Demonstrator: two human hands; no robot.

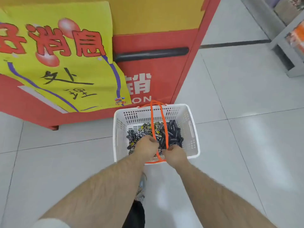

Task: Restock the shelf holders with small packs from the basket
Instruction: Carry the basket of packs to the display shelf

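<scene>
Left hand (145, 148), lower centre of frame: fingers curled down inside the basket, over the loose packs. Knuckles face the camera, so whether it has a pack pinched or is only closing on one cannot be told.

Right hand (176, 154), just right of it: also curled, at the near end of the orange handles (160, 122). It appears to grip a handle strap near the basket's near rim, but the fingertips are hidden; uncertain.

White basket (193, 142), centre of frame, on the tiled floor (246, 145). It holds a good heap of small packs (172, 132): plain black ones on the right side, black-and-yellow patterned ones toward the left and middle. The two handles arch over the contents from far rim to near rim.

Beyond the basket, upper left to centre: red promotional stand (156, 76) with a yellow poster (65, 63) draped over it. Far upper right: corner of a grey shelf unit (286, 46), goods blurred.

Progress, as judged: no shelf holders in sight and the basket is well stocked. Restocking looks early or between rounds. Left to do: lift packs, carry them to the holders, fill them.
</scene>
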